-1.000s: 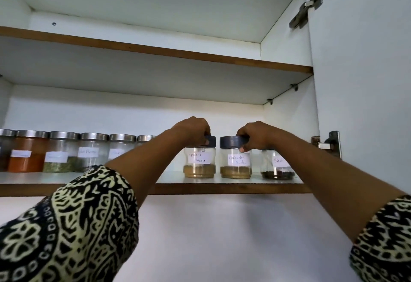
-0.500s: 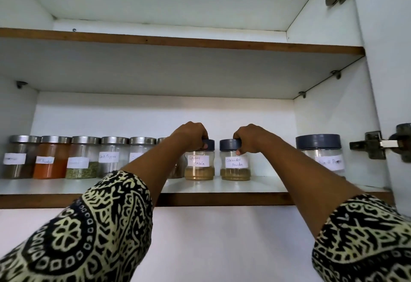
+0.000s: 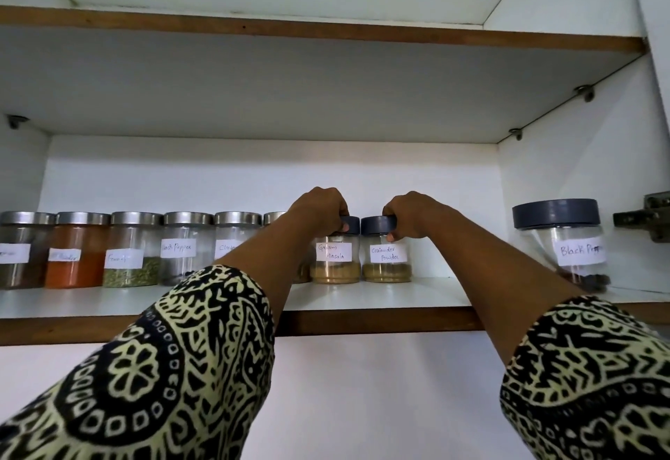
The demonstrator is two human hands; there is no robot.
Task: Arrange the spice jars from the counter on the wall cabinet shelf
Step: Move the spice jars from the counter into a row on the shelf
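Two small clear jars with dark grey lids stand side by side on the white cabinet shelf (image 3: 417,294). My left hand (image 3: 319,207) grips the lid of the Garam Masala jar (image 3: 335,263). My right hand (image 3: 411,211) grips the lid of the Coriander Powder jar (image 3: 386,265). Both jars rest on the shelf, almost touching each other. To their left runs a row of several steel-lidded spice jars (image 3: 130,249), the nearest partly hidden behind my left forearm. A larger grey-lidded Black Pepper jar (image 3: 565,242) stands alone at the right, nearer the front.
An upper shelf (image 3: 326,30) with a brown wooden edge spans the cabinet above. The open cabinet door and its hinge (image 3: 649,218) are at the far right. Bare shelf lies between the Coriander Powder jar and the Black Pepper jar.
The view has shifted left and closer, bringing the large Black Pepper jar fully into view. Both jars have slid back and left towards the steel-lidded row, my hands still on their lids.
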